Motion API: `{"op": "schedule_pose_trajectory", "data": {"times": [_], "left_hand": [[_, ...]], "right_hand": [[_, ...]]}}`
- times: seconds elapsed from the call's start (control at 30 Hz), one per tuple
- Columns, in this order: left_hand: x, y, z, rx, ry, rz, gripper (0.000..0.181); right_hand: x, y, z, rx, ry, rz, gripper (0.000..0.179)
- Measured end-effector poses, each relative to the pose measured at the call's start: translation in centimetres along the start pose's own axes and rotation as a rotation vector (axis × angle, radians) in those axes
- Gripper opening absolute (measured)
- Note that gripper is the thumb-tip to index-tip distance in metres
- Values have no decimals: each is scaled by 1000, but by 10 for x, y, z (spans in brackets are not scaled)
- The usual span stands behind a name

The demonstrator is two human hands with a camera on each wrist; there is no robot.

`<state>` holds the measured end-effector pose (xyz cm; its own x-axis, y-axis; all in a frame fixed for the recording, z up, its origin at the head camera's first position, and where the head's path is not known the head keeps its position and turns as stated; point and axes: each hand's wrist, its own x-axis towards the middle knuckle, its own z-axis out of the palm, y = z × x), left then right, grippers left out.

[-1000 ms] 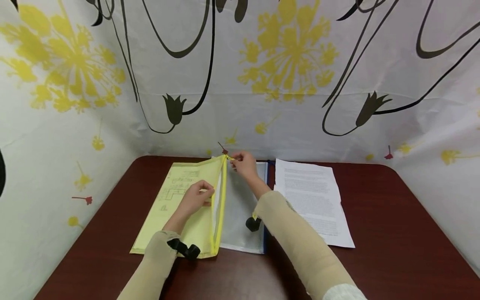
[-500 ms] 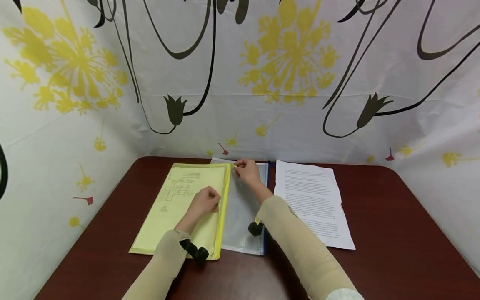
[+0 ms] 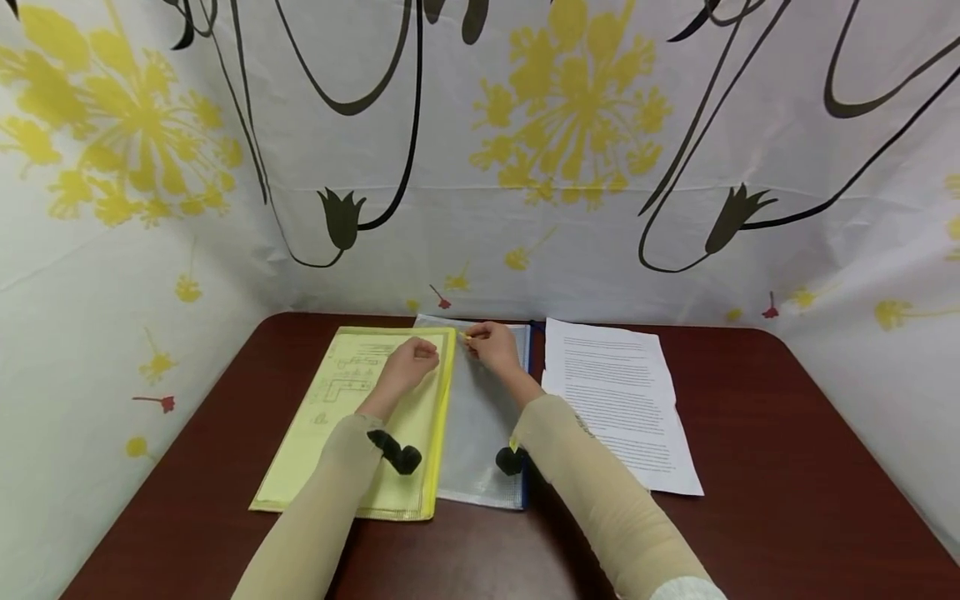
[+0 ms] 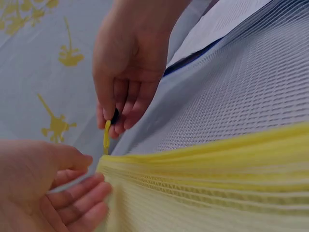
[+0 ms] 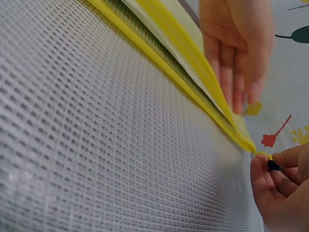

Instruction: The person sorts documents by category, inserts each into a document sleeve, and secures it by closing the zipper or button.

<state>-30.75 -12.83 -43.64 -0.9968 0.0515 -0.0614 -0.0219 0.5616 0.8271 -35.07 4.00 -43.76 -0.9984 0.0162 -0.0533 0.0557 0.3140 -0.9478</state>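
Observation:
A yellow mesh zipper pouch (image 3: pixel 390 467) lies on the table, with a sheet of drawings showing through it. My right hand (image 3: pixel 491 346) pinches the yellow zipper pull (image 4: pixel 107 135) with a black tip (image 5: pixel 273 165) at the pouch's far right corner. Over the pouch, close to that same corner, my left hand (image 3: pixel 408 362) holds nothing, its fingers (image 4: pixel 82 195) loosely bent. The right wrist view shows the two yellow zipper edges (image 5: pixel 193 58) parted, with a pale layer between them. A clear mesh pouch (image 3: pixel 480 450) with a blue edge lies partly under the yellow one.
Printed sheets (image 3: pixel 618 400) lie to the right of the clear pouch, with torn-looking edges. The dark red-brown table (image 3: pixel 765 467) reaches back to a white patterned curtain (image 3: pixel 480 250) that hangs at the back and both sides.
My left hand has moved from the pouch's zipper edge up toward its far corner and let go. The raised zipper edge has come down flat. My right hand lowered slightly, still pinching the zipper pull.

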Motion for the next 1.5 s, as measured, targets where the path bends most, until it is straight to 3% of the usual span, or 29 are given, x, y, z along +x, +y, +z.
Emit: {"op": "schedule_pose_trajectory", "data": {"times": [0.3, 0.5, 0.6, 0.87, 1.07, 1.5], "left_hand": [[26, -15, 5, -13, 17, 100, 38], [28, -27, 11, -65, -8, 77, 46], [28, -29, 12, -62, -4, 94, 48], [34, -29, 17, -18, -8, 157, 51], [35, -25, 20, 17, -18, 153, 52], [40, -22, 21, 73, -27, 137, 53]], "right_hand": [[-3, 5, 7, -39, -36, -11, 16], [-3, 9, 5, -66, -37, -22, 14], [-4, 9, 0, -104, -49, -36, 11], [-7, 9, -8, -261, -39, -97, 10], [-9, 13, -12, -345, -26, -144, 12], [-11, 13, -17, -424, -57, -196, 13]]}}
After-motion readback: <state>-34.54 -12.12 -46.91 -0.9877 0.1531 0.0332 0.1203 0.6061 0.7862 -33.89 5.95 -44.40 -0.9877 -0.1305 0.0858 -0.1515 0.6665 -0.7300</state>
